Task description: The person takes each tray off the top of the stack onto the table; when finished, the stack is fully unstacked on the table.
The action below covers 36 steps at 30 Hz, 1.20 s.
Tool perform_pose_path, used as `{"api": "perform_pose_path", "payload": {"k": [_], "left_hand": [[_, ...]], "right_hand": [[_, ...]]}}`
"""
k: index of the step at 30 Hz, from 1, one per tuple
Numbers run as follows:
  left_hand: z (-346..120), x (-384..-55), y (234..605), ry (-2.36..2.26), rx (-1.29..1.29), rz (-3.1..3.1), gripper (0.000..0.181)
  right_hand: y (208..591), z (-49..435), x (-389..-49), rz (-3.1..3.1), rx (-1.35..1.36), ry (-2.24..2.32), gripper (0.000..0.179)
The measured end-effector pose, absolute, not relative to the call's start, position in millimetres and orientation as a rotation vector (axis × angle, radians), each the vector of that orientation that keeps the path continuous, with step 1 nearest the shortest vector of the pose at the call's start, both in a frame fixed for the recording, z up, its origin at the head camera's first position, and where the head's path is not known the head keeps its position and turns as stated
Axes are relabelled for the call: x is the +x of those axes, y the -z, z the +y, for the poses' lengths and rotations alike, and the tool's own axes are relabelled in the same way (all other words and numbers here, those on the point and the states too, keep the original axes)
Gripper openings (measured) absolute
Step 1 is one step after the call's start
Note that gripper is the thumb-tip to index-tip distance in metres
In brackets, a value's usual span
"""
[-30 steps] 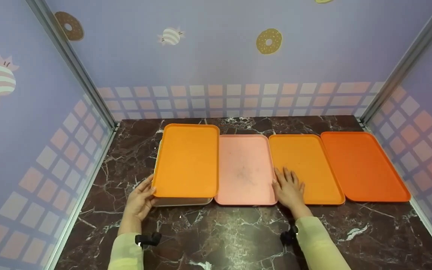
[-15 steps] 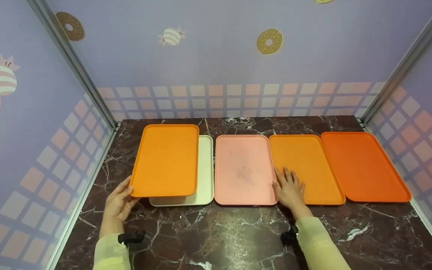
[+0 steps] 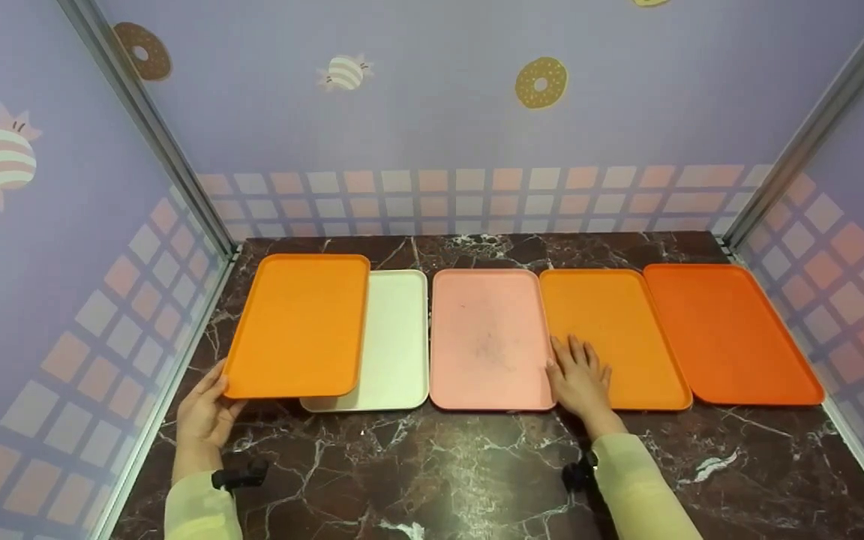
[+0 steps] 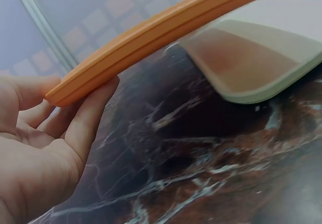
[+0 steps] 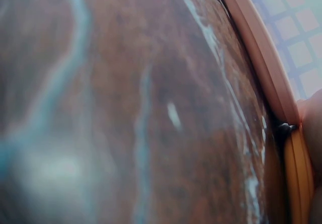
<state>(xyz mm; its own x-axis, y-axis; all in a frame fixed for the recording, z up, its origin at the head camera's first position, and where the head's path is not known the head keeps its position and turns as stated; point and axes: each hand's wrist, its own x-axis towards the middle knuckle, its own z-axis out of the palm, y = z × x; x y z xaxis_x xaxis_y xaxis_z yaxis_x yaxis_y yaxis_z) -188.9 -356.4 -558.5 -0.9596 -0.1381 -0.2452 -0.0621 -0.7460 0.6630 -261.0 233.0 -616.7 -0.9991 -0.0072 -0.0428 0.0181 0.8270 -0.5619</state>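
Note:
My left hand (image 3: 203, 412) pinches the near left corner of a light orange tray (image 3: 298, 326), thumb on top and fingers beneath. In the left wrist view that tray (image 4: 151, 35) is raised above the dark marble surface, and its shadow falls on a pale cream tray (image 4: 241, 90). The cream tray (image 3: 394, 341) lies flat, its left part hidden under the raised one. My right hand (image 3: 580, 382) rests with spread fingers on a second orange tray (image 3: 612, 307), its fingertips at the seam with a pink tray (image 3: 488, 330).
A red-orange tray (image 3: 732, 337) lies at the far right of the row. The marble tabletop (image 3: 432, 472) extends in front of the trays. Lilac panels (image 3: 432, 127) close off the back and both sides, with metal posts (image 3: 154, 135) at the corners.
My left hand has carried the light orange tray leftward from over the cream tray, uncovering the cream tray's right part. My right hand has stayed in place.

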Motion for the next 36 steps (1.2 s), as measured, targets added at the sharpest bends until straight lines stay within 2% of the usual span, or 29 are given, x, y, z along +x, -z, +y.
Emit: {"api": "perform_pose_path", "payload": {"k": [9, 22, 27, 36], "left_hand": [[-373, -184, 554, 2.745, 0.734, -0.913, 0.023], [-391, -182, 554, 2.552, 0.913, -0.687, 0.014], [-395, -180, 557, 2.574, 0.908, -0.637, 0.018], [-390, -178, 565, 2.512, 1.024, -0.404, 0.014]], "right_hand": [[617, 234, -261, 2.956, 0.025, 0.895, 0.057], [614, 233, -261, 2.946, 0.027, 0.892, 0.057], [615, 233, -261, 2.962, 0.023, 0.892, 0.057], [615, 232, -260, 2.976, 0.025, 0.891, 0.057]]}}
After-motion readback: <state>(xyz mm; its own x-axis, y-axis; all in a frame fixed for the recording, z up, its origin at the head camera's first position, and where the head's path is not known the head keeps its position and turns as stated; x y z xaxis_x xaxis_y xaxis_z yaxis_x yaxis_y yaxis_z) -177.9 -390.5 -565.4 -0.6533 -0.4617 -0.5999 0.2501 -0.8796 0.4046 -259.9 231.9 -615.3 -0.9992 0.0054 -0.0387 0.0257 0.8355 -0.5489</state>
